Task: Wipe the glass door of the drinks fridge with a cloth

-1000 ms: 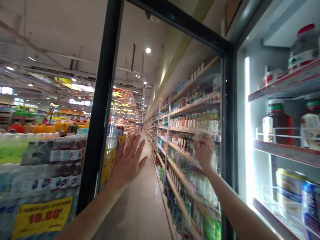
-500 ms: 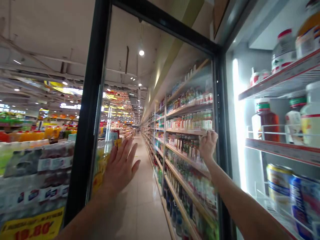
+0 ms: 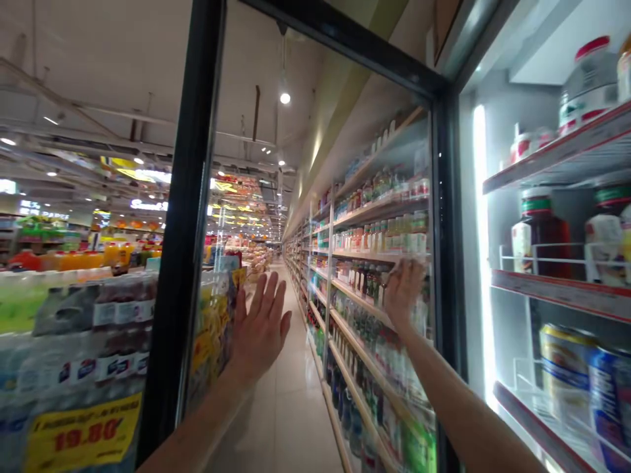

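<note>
A glass cooler door with a black frame (image 3: 186, 217) stands open in front of me. My left hand (image 3: 261, 328) is open, its palm toward the glass and fingers stretched upward; whether it touches the pane I cannot tell. Farther right, near the hinge side, my right hand (image 3: 405, 292) is up at the pane with its fingers bunched. It is blurred, and a pale patch shows at the fingers, too unclear to name. Through or in the glass appear long shelves of bottles (image 3: 372, 282).
At right, the lit cooler holds a dark red bottle (image 3: 545, 236) with a green cap, a yellow-white can (image 3: 564, 368) and a blue can (image 3: 608, 394) on wire shelves. Packs of bottled drinks (image 3: 121, 315) with a yellow price sign (image 3: 83, 433) stand left. A tiled aisle (image 3: 290, 407) runs ahead.
My right hand has shifted slightly left and down across the pane, its fingers blurring. My left hand stays open and appears farther right. The whole view has turned a little left.
</note>
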`<state>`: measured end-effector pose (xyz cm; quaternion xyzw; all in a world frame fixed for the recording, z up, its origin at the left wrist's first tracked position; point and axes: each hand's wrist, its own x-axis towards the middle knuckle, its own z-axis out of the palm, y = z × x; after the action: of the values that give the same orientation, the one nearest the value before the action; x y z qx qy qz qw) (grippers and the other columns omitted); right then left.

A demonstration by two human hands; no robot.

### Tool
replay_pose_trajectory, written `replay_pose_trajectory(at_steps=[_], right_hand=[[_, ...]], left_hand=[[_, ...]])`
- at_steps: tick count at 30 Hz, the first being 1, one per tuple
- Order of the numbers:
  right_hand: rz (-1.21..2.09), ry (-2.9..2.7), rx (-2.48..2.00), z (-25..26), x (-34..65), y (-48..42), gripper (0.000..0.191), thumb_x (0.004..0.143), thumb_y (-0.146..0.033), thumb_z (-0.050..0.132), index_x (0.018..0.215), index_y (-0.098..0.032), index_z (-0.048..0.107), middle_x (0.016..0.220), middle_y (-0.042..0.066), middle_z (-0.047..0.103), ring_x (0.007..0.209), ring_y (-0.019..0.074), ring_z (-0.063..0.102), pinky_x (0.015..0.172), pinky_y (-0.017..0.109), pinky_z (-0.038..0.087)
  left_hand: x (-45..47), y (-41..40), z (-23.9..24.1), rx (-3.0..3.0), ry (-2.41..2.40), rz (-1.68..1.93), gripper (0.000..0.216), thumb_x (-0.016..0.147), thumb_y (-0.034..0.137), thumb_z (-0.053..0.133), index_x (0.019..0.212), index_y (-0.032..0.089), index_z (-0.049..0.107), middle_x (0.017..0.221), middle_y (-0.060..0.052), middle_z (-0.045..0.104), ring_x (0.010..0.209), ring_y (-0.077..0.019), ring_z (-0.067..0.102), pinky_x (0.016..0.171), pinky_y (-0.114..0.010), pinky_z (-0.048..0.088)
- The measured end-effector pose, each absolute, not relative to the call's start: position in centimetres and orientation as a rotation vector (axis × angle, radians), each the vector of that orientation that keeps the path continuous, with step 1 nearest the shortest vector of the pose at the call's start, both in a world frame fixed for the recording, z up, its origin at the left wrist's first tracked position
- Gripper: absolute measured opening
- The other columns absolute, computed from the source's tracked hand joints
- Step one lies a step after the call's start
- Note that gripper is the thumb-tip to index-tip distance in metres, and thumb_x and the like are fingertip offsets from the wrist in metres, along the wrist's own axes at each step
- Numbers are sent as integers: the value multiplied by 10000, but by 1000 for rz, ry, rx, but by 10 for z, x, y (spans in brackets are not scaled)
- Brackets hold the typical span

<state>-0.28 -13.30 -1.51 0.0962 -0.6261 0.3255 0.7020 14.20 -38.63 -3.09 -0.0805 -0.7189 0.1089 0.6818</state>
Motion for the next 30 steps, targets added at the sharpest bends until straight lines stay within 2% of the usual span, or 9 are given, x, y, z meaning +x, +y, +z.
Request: replay_pose_trajectory(at_steps=[4,6,10,12,18,20,23,25,30], right_hand=[[348,-1474,749,-42,22,-172,445,852,-241,403,1293,-274,451,1401,67,407,1359,232,252,1074,482,268],[247,-1475,841,-54,21,-164,444,850,-220,408,1288,-280,456,1372,68,442,1346,236,283,1077,504,249],[662,-1373,255,-49,-2,-125,475,868,-220,322,1330,-166,414,1370,180,408,1331,312,284,1014,596,276],[758,-1335,150,-47,-1,-134,485,869,-226,308,1340,-154,401,1389,186,379,1342,320,256,1016,596,280],[269,-1454,865,-71,33,-186,468,843,-202,409,1303,-286,442,1358,55,458,1351,239,273,1090,495,240],[368,-1487,689,-66,21,-165,466,845,-210,393,1304,-267,447,1355,75,459,1345,256,282,1076,530,239],[725,-1438,185,-49,0,-136,488,856,-223,321,1329,-174,427,1389,154,399,1345,311,267,1020,590,285],[793,-1383,99,-47,1,-141,496,858,-227,313,1337,-151,417,1404,176,372,1351,326,247,1008,594,300],[296,-1471,771,-77,20,-172,494,841,-207,416,1326,-300,421,1362,57,462,1353,250,278,1080,509,259]], left_hand=[[142,-384,-33,-191,-1595,235,569,897,310,427,1418,182,234,1405,-117,386,1351,-225,260,1119,-464,133],[144,-387,-34,-206,-1592,244,560,896,293,435,1414,193,247,1397,-111,398,1347,-216,270,1120,-455,140],[143,-384,-37,-226,-1595,314,537,898,215,411,1409,170,254,1376,-102,429,1347,-194,262,1130,-418,127],[141,-379,-40,-199,-1589,305,536,897,207,404,1408,145,254,1374,-111,430,1355,-193,237,1130,-410,125],[140,-372,-47,-192,-1609,301,535,896,311,430,1388,142,308,1368,-119,436,1344,-219,278,1129,-435,115],[140,-373,-48,-204,-1610,301,525,899,314,427,1384,145,319,1372,-113,431,1340,-220,288,1128,-431,117],[137,-376,-48,-217,-1609,280,532,897,294,432,1392,144,303,1382,-114,415,1344,-218,277,1129,-427,118],[136,-377,-48,-246,-1598,277,546,897,270,435,1406,164,269,1371,-102,433,1342,-202,281,1129,-420,125],[135,-374,-56,-294,-1597,281,557,893,168,413,1418,210,231,1346,-76,469,1331,-177,301,1128,-417,145]])
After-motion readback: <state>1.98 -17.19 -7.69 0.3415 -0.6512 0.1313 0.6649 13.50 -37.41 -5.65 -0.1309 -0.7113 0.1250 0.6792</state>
